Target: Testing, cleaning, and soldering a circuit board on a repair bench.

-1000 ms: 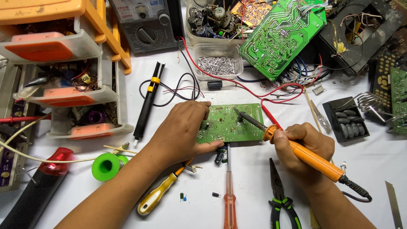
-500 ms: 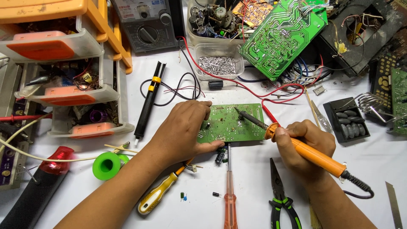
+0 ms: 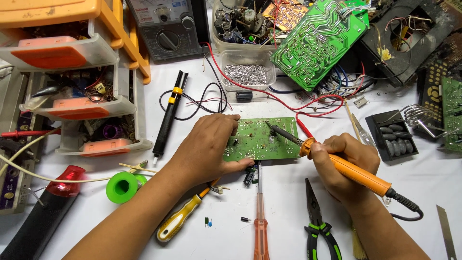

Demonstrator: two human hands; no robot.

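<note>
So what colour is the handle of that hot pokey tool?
Orange, on the soldering iron in the right hand; head view.

Green circuit board (image 3: 262,139) lies flat; orange soldering iron (image 3: 337,166) tip touching it.

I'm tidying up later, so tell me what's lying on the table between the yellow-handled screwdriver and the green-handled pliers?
In the head view, between the yellow-handled screwdriver and the green-handled pliers lies an orange screwdriver, plus two tiny loose components.
</note>
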